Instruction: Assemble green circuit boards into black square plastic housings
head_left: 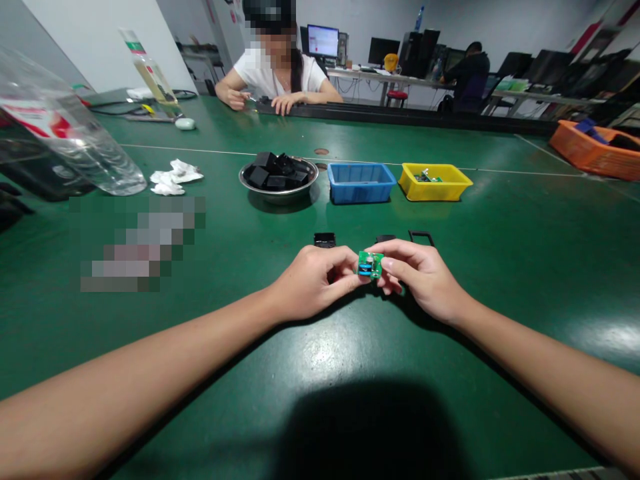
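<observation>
A small green circuit board [371, 264] with a blue part on it is pinched between both my hands just above the green table [450, 400]. My left hand [313, 280] grips its left side with curled fingers. My right hand [423, 275] holds its right side, thumb on top. Just beyond my hands lie small black plastic pieces: one piece [325, 239] on the left, another piece [385, 237] in the middle and a thin frame [421, 236] on the right.
Farther back stand a metal bowl [279, 187] of black housings, a blue bin [361, 183] and a yellow bin [434, 183] with green boards. A plastic bottle [70, 133] and crumpled tissue [173, 177] lie left. An orange basket [593, 152] sits far right. A person works opposite.
</observation>
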A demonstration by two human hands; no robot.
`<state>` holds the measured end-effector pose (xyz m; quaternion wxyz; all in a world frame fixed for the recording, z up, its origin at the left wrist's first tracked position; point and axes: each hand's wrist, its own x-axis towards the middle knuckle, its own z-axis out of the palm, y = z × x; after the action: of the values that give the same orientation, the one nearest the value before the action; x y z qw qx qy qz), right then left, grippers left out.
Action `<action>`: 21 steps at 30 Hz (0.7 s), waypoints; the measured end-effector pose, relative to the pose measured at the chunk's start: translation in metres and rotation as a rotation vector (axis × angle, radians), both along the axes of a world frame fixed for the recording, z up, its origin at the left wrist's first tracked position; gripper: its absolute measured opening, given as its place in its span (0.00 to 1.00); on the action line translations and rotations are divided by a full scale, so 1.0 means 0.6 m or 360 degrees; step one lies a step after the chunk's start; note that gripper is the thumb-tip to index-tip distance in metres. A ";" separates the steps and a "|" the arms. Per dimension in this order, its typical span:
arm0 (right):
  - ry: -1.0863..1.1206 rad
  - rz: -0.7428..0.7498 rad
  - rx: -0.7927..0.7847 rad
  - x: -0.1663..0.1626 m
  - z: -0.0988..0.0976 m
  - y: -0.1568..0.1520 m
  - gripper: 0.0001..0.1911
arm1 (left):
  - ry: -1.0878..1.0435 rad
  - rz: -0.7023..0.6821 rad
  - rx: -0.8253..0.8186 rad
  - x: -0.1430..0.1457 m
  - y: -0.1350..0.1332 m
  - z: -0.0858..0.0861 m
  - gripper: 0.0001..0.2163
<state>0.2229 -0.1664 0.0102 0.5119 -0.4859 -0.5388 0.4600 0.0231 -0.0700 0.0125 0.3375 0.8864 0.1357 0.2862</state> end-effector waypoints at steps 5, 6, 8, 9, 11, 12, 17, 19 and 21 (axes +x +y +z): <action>-0.0008 0.0007 -0.0027 -0.003 0.004 0.001 0.18 | 0.0002 0.0005 0.0001 -0.001 -0.001 0.001 0.09; -0.0008 0.0007 -0.0028 -0.004 0.004 0.001 0.18 | 0.0007 0.0008 -0.0002 -0.001 -0.002 0.002 0.09; -0.0011 0.0007 -0.0027 -0.004 0.004 0.001 0.18 | 0.0013 0.0013 -0.0009 -0.001 -0.002 0.003 0.09; -0.0014 0.0006 -0.0027 -0.004 0.004 0.001 0.18 | 0.0012 0.0011 -0.0009 -0.001 -0.002 0.003 0.08; -0.0019 0.0008 -0.0021 -0.004 0.004 0.001 0.18 | 0.0011 0.0007 -0.0002 -0.001 -0.002 0.002 0.08; -0.0019 0.0010 -0.0016 -0.004 0.003 0.001 0.18 | 0.0011 0.0004 0.0004 -0.001 -0.001 0.002 0.08; -0.0025 0.0013 -0.0014 -0.004 0.003 0.000 0.16 | 0.0015 -0.0004 0.0027 -0.002 0.001 0.003 0.08; -0.0035 0.0010 -0.0015 -0.004 0.004 0.000 0.17 | 0.0013 -0.0004 0.0029 -0.002 0.000 0.003 0.08; -0.0043 0.0009 -0.0016 -0.004 0.005 0.000 0.17 | 0.0009 -0.0011 0.0027 -0.002 0.000 0.003 0.08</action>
<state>0.2203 -0.1663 0.0130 0.5008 -0.4930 -0.5448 0.4576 0.0221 -0.0701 0.0144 0.3305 0.8906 0.1311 0.2836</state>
